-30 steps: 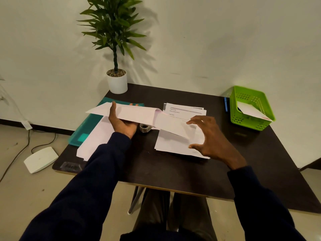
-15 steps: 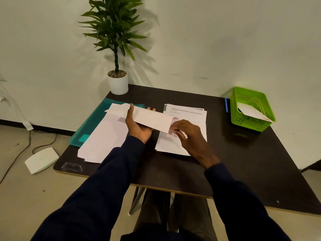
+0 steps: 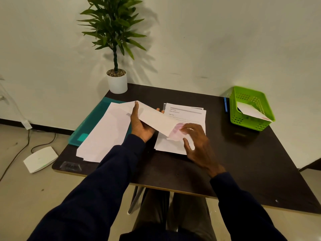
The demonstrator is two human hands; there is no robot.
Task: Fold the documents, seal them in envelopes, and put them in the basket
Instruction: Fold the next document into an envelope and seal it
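A teal folder [image 3: 90,121] lies at the left of the table [image 3: 234,153] under loose white sheets [image 3: 104,136]. Just right of them, the left hand [image 3: 140,126] clamps an envelope [image 3: 152,117], thumb on top and fingers beneath, holding it tilted above the table. The envelope's right end is pinkish and blurred, and it meets the fingertips [image 3: 188,126] of the right hand [image 3: 198,141]. Whether they pinch it I cannot tell. Printed documents [image 3: 185,113] lie underneath. The green basket [image 3: 250,126] stands far right and holds a second envelope [image 3: 251,111].

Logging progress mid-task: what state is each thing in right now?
Envelope: held up by left hand, flap not yet flat.
Right hand: fingers at the flap, blurred.
Documents: flat, unfolded.
Basket: holds a second envelope.
Pen: lying beside basket.
Plant: upright.
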